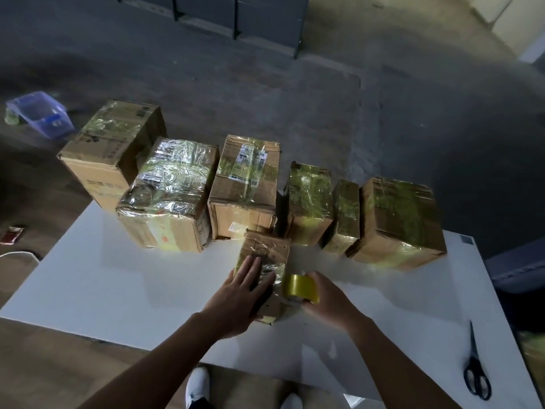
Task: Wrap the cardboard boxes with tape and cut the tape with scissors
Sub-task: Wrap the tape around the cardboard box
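A small cardboard box [267, 255] stands near the middle of the white worktop [118, 278], in front of a row of larger boxes. The left hand [243, 290] lies flat on its top with the fingers straight and spread, pressing down. The right hand [331, 302] has its fingers curled round a yellow tape roll [300, 287], gripping it right against the box's right side. Shiny tape already covers part of the box's top and that side.

Along the far edge of the worktop six wrapped boxes [398, 219] stand side by side, their tops glossy with tape. The leftmost one sits furthest back, and the second from the right is narrow, wedged between its neighbours. The third from the left carries a white printed label.

The scissors [476, 370], black-handled and with blades together, lie on the worktop near its right front corner, well apart from both hands, tips pointing away from the person.

On the floor beyond the worktop's left end lies a blue plastic bin [39, 113]. A white shoe [197, 385] shows below the near edge.
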Available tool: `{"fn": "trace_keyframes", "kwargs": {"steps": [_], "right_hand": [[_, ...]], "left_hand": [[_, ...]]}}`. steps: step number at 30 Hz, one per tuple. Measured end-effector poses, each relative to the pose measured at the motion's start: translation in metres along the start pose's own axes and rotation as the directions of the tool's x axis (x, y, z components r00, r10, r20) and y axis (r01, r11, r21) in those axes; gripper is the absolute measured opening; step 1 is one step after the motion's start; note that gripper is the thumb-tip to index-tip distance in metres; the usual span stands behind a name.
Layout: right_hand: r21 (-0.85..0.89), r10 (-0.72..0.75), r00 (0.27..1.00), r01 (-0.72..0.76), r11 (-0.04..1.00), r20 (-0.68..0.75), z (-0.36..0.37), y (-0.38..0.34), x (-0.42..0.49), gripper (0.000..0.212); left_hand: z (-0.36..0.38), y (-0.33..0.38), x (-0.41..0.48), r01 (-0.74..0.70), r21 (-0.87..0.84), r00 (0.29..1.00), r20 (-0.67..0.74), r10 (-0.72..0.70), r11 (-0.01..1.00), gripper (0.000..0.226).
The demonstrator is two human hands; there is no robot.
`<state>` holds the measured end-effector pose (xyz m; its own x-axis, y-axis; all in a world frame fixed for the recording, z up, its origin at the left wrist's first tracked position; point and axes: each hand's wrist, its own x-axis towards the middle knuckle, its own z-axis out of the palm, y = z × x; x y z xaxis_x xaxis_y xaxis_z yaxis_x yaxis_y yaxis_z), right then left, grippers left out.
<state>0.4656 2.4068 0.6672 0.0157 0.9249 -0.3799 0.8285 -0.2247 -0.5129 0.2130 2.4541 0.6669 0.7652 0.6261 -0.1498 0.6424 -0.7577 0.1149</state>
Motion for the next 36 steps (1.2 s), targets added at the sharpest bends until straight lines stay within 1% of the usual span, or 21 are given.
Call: {"fn": "trace_keyframes", "kwargs": {"steps": [2, 4, 5, 8, 10, 13, 15, 18, 21, 23, 25, 27, 31, 34, 36], "right_hand": [[0.088, 0.061, 0.998, -0.062, 0.994, 0.005, -0.002, 0.002, -0.008, 0.061], [0.133, 0.108, 0.994, -0.106, 0.985, -0.006, -0.004, 0.002, -0.014, 0.065], [0.125, 0.114, 0.993, -0.111, 0.986, -0.011, -0.004, 0.002, -0.017, 0.066], [0.031, 0.12, 0.993, -0.119, 0.992, -0.016, -0.002, 0.001, -0.026, 0.063], [0.001, 0.123, 0.992, -0.123, 0.992, -0.019, -0.002, 0.001, -0.031, 0.066], [0.05, 0.087, 0.996, -0.087, 0.995, -0.009, -0.003, 0.003, -0.041, 0.072], [0.093, 0.069, 0.997, -0.066, 0.993, -0.026, -0.006, 0.005, -0.046, 0.072], [0.178, 0.096, 0.988, -0.073, 0.981, -0.12, -0.009, 0.01, -0.052, 0.055], [0.231, 0.097, 0.981, -0.056, 0.971, -0.169, -0.013, 0.017, -0.053, 0.041], [0.25, 0.093, 0.977, -0.043, 0.967, -0.191, -0.018, 0.024, -0.052, 0.036], [0.285, 0.104, 0.972, -0.041, 0.958, -0.211, -0.023, 0.029, -0.05, 0.034], [0.317, 0.102, 0.968, -0.025, 0.948, -0.229, -0.026, 0.034, -0.049, 0.031], [0.338, 0.089, 0.957, 0.01, 0.941, -0.276, -0.032, 0.046, -0.056, 0.029], [0.375, 0.127, 0.945, -0.005, 0.927, -0.302, -0.039, 0.062, -0.066, 0.03], [0.379, 0.147, 0.934, -0.013, 0.925, -0.327, -0.045, 0.073, -0.074, 0.031]], "left_hand": [[-0.001, -0.005, 0.007, -0.052, -0.002, 0.999, 0.007, 0.052, 0.999, 0.087], [0.001, -0.01, 0.014, -0.095, -0.019, 0.995, 0.02, 0.095, 0.995, 0.09], [0.001, -0.012, 0.017, -0.121, -0.024, 0.992, 0.02, 0.121, 0.992, 0.091], [0.002, -0.019, 0.026, -0.208, -0.016, 0.978, 0.031, 0.208, 0.978, 0.09], [0.003, -0.022, 0.031, -0.26, 0.002, 0.965, 0.04, 0.259, 0.966, 0.089], [0.001, -0.023, 0.041, -0.326, 0.015, 0.945, 0.048, 0.325, 0.945, 0.09], [-0.003, -0.021, 0.045, -0.343, 0.0, 0.938, 0.059, 0.343, 0.939, 0.091], [-0.013, -0.014, 0.046, -0.308, 0.011, 0.949, 0.069, 0.306, 0.951, 0.095], [-0.022, 0.004, 0.039, -0.225, 0.054, 0.973, 0.062, 0.222, 0.973, 0.098], [-0.029, 0.024, 0.035, -0.126, 0.034, 0.991, 0.06, 0.123, 0.992, 0.099], [-0.034, 0.045, 0.034, -0.031, -0.002, 0.998, 0.047, 0.031, 1.0, 0.095], [-0.038, 0.064, 0.036, 0.013, -0.026, 1.0, 0.028, -0.012, 1.0, 0.088], [-0.042, 0.103, 0.051, 0.016, -0.024, 1.0, 0.0, -0.016, 1.0, 0.07], [-0.043, 0.131, 0.069, -0.002, -0.003, 1.0, -0.01, 0.002, 1.0, 0.059], [-0.043, 0.149, 0.082, -0.042, 0.022, 0.998, -0.039, 0.043, 0.999, 0.052]]}}
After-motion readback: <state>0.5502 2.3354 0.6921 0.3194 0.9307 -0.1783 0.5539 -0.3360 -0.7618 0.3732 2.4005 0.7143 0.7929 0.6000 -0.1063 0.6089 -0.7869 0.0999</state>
